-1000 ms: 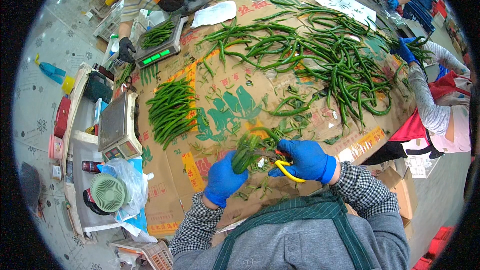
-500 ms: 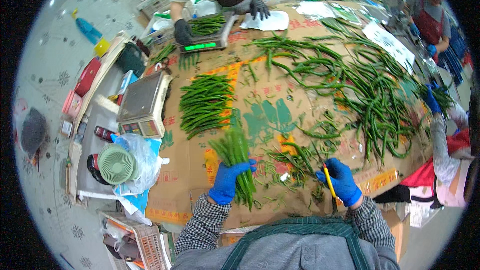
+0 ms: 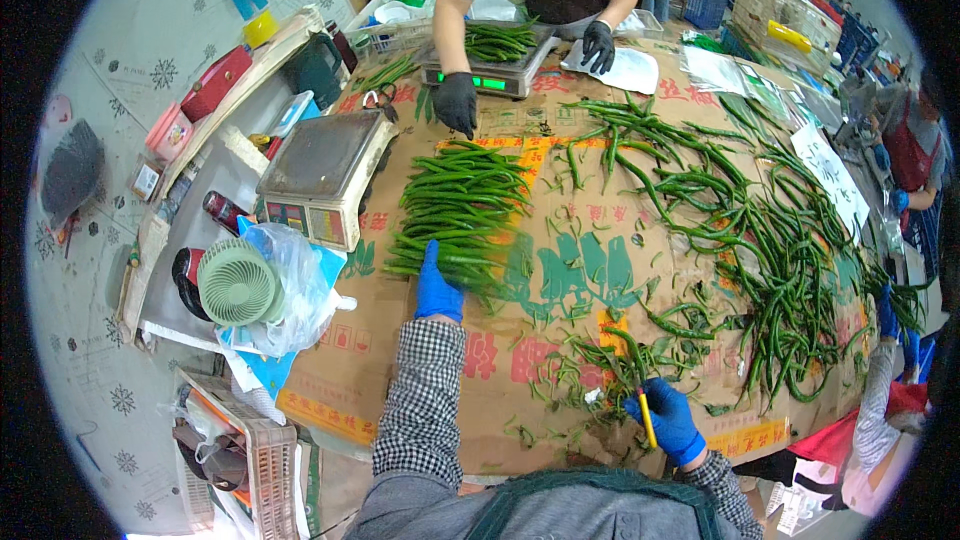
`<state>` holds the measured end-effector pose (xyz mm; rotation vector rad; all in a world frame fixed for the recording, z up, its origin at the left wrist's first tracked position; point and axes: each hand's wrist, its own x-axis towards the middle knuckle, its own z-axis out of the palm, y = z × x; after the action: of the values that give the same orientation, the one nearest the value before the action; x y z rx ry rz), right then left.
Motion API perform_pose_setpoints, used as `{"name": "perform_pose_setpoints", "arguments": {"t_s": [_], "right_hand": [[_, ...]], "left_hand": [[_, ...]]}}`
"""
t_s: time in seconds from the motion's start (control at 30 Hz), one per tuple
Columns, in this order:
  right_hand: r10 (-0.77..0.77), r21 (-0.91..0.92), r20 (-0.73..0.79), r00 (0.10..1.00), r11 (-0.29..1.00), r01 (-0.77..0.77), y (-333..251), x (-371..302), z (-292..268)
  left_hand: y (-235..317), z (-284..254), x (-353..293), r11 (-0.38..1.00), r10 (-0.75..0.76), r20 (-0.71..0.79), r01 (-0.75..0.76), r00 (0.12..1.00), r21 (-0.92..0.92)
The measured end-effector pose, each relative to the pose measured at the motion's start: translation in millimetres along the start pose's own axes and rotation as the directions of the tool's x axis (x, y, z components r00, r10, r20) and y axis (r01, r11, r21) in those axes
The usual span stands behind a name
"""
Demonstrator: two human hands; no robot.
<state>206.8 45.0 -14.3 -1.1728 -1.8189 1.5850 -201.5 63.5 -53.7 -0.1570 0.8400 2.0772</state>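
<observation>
My left hand [image 3: 440, 292], in a blue glove, is at the near edge of a neat row of long green chili peppers [image 3: 462, 195]. One finger points forward, and the hand grips a motion-blurred bunch of green chili peppers [image 3: 482, 278] against that row. To the right, my gloved right hand [image 3: 672, 420] is closed around a slim tool with a yellow handle [image 3: 647, 422]. Its working end is hard to make out among the pepper scraps. Cut stems and bits [image 3: 570, 390] lie around that hand on the cardboard-covered table [image 3: 400, 370].
A large loose heap of green chili peppers [image 3: 790, 290] spreads over the right side. Across the table a person in black gloves [image 3: 455, 103] works beside a lit scale [image 3: 490, 83]. A second scale [image 3: 325, 165] and a green fan [image 3: 238, 283] stand left. Another worker's hand [image 3: 887, 312] is at right.
My left hand has carried its pepper bunch forward to the neat row. My right hand still holds the yellow-handled tool. The person opposite has moved a hand off the scale toward the row.
</observation>
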Motion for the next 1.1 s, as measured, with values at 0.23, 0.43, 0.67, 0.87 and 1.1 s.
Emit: {"name": "perform_pose_setpoints", "arguments": {"t_s": [0.23, 0.43, 0.67, 0.87, 1.1], "right_hand": [[-0.003, -0.200, 0.061, 0.998, 0.980, 0.015, 17.1, -0.8, 21.1], [0.122, -0.258, 0.198, 0.973, 0.964, -0.068, 17.7, 0.6, 27.3], [0.126, -0.202, 0.261, 0.957, 0.977, -0.073, 16.0, -2.2, 40.7], [0.136, -0.275, 0.296, 0.945, 0.960, -0.052, 10.7, 2.4, 42.7], [0.183, -0.205, 0.299, 0.937, 0.971, -0.124, 47.1, -1.3, 42.8]], "left_hand": [[22.5, -52.9, -6.9, 0.931, -0.108, -0.064, 0.123, 0.992, 0.343], [38.1, -66.2, -33.5, 0.877, -0.244, -0.112, 0.268, 0.963, 0.398], [20.6, -56.3, -24.0, 0.889, -0.189, -0.095, 0.211, 0.977, 0.406], [5.3, -29.4, 27.8, 0.897, -0.025, 0.005, 0.020, 1.000, 0.441], [8.0, 7.4, 81.3, 0.919, -0.021, 0.005, 0.018, 1.000, 0.393]]}}
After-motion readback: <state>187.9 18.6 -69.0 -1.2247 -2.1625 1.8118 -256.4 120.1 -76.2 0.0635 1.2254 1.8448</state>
